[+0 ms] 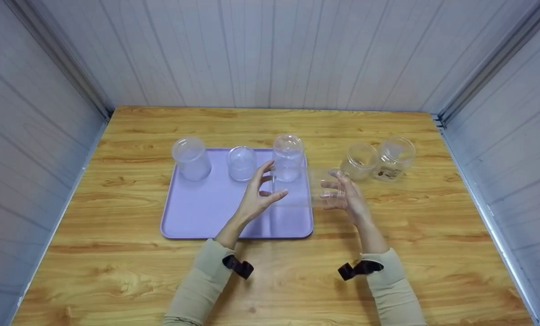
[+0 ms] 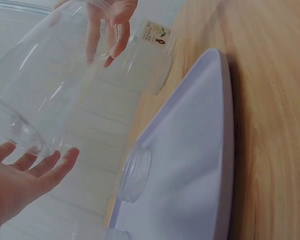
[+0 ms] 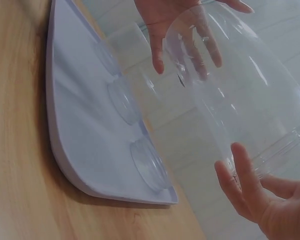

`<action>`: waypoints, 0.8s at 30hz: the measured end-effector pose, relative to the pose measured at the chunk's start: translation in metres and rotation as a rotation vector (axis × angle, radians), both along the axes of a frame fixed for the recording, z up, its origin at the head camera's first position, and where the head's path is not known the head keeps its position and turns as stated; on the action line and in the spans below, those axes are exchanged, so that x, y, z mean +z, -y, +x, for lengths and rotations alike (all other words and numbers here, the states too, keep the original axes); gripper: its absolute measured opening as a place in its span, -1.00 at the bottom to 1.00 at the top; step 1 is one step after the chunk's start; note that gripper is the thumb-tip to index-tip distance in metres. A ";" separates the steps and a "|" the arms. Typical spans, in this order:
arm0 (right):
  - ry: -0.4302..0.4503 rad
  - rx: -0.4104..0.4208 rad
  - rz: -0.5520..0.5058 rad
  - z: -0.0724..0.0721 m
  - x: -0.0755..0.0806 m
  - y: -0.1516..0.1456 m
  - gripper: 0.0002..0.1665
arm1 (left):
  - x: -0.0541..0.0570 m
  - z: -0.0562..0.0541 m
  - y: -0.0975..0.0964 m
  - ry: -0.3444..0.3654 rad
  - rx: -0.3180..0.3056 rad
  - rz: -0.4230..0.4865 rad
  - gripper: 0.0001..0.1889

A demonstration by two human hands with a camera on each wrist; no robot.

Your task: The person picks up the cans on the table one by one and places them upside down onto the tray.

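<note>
A large clear plastic jar (image 1: 297, 188) is held sideways above the right part of the lilac tray (image 1: 206, 203). My right hand (image 1: 346, 199) grips its mouth end, thumb on the near side and fingers showing through the wall. At the base end is my left hand (image 1: 256, 197), fingers spread and fairly straight, fingertips right at the base edge in the left wrist view. In the right wrist view the left fingers (image 3: 210, 50) show through the jar's base.
Along the tray's back edge stand three clear jars: one at the left corner (image 1: 193, 158), a shorter one (image 1: 242, 164) and a tall one (image 1: 289, 154). Right of the tray are another clear jar (image 1: 359, 163) and a labelled jar (image 1: 393, 160). Panelled walls (image 1: 270, 54) enclose the wooden table (image 1: 116, 271).
</note>
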State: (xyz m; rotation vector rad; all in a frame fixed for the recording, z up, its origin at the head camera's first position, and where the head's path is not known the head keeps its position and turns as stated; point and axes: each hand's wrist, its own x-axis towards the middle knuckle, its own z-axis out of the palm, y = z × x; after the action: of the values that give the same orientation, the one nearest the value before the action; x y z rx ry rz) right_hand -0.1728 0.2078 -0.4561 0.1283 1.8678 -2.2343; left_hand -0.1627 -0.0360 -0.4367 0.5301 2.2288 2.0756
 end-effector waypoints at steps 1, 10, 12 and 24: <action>0.001 0.007 -0.004 0.000 -0.001 0.001 -0.43 | -0.001 0.000 0.000 0.008 -0.008 0.016 -0.20; 0.020 0.060 -0.041 -0.005 -0.008 0.008 -0.39 | -0.007 0.001 0.003 0.008 0.021 0.115 -0.26; 0.020 0.083 -0.056 -0.006 -0.009 0.008 -0.37 | -0.008 0.002 0.003 -0.002 0.034 0.135 -0.27; -0.158 0.013 0.111 -0.014 -0.005 0.003 -0.32 | -0.004 0.008 0.010 -0.042 0.125 0.147 -0.31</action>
State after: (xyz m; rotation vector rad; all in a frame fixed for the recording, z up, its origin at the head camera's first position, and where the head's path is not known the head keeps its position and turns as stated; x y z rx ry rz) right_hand -0.1872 0.2052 -0.4607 -0.0430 2.0672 -2.1896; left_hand -0.1546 -0.0459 -0.4408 0.4574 2.1964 2.3242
